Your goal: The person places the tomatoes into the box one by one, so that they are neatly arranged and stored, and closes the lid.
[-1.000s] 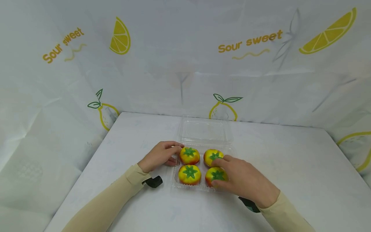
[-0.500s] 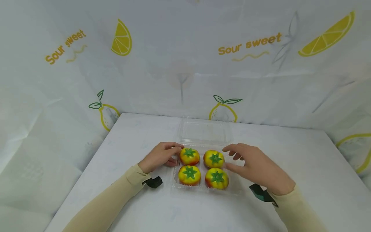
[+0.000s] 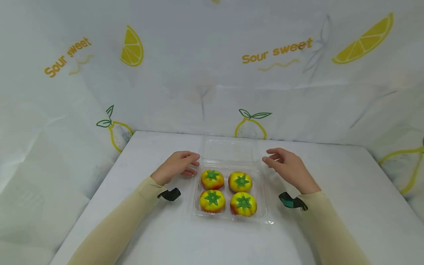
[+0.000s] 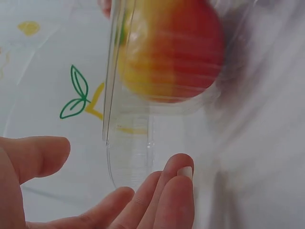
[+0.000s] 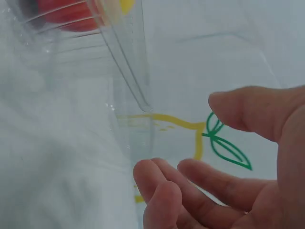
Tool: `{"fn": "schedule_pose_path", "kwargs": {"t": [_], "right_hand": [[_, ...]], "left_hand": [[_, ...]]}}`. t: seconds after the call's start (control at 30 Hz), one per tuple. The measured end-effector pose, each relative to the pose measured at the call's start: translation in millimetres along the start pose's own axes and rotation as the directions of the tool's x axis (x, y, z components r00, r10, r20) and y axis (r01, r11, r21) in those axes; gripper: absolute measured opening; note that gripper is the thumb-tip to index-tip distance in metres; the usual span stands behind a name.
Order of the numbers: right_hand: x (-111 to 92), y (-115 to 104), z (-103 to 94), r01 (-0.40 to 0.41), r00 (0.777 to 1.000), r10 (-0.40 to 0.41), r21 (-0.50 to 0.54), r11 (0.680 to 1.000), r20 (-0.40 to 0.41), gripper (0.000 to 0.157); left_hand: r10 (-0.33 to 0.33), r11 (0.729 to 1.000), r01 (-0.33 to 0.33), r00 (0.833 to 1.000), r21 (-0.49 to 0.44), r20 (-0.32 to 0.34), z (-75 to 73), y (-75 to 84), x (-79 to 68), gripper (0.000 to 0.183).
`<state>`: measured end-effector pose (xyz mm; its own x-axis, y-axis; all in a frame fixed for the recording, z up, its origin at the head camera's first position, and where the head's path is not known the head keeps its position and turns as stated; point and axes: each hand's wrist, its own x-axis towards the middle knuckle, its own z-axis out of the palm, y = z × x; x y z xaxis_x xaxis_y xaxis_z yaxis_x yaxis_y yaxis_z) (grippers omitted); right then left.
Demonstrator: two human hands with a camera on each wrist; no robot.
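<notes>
A clear plastic clamshell box (image 3: pixel 261 206) lies on the table with its lid (image 3: pixel 230 151) folded back flat behind it. Several glossy yellow-and-red fruits with green star-shaped tops sit in the base, among them a back-left fruit (image 3: pixel 212 179) and a front-right fruit (image 3: pixel 243 204). My left hand (image 3: pixel 175 165) is beside the box's left edge near the hinge, fingers loosely bent and holding nothing. Across from it, my right hand (image 3: pixel 288 167) hovers right of the lid, thumb and fingers apart. Both wrist views show relaxed fingers close to the clear plastic.
The white table (image 3: pixel 159 235) backs onto a pale curtain (image 3: pixel 185 73) printed with lemons and lettering. Dark wrist-worn devices, such as the one on the right wrist (image 3: pixel 291 201), hang beneath the sleeves.
My right hand has left the front-right fruit and moved away, to beside the lid. My left hand has come off the back-left fruit and shifted slightly back along the box.
</notes>
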<state>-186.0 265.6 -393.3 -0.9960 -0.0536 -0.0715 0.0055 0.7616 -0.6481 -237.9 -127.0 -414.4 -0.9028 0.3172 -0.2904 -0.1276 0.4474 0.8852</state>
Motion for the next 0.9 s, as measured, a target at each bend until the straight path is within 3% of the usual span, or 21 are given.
{"fn": "schedule_pose_path", "kwargs": {"t": [0.17,0.33,0.47,0.9], "right_hand": [[10.6,9.5,8.7,-0.096,0.991,0.077,0.180,0.979,0.109,0.078],[14.1,15.4,19.3,-0.119,0.984,0.073,0.290,0.950,0.165,0.065],[15.0,16.6,23.9,-0.115,0.983,0.060,0.323,0.939,0.176,0.058],[18.2,19.1,27.5,-0.117,0.985,0.071,0.299,0.947,0.159,0.060]], "left_hand": [[-0.004,1.000,0.004,1.000,-0.030,-0.005,-1.2,2.5,9.8,0.056],[-0.016,0.998,0.016,1.000,-0.064,-0.004,0.2,0.3,12.7,0.051],[-0.026,0.995,0.025,1.000,-0.092,-0.005,3.0,-1.5,14.8,0.047],[0.008,0.994,-0.007,1.000,-0.112,0.003,9.6,-2.8,19.8,0.050]]}}
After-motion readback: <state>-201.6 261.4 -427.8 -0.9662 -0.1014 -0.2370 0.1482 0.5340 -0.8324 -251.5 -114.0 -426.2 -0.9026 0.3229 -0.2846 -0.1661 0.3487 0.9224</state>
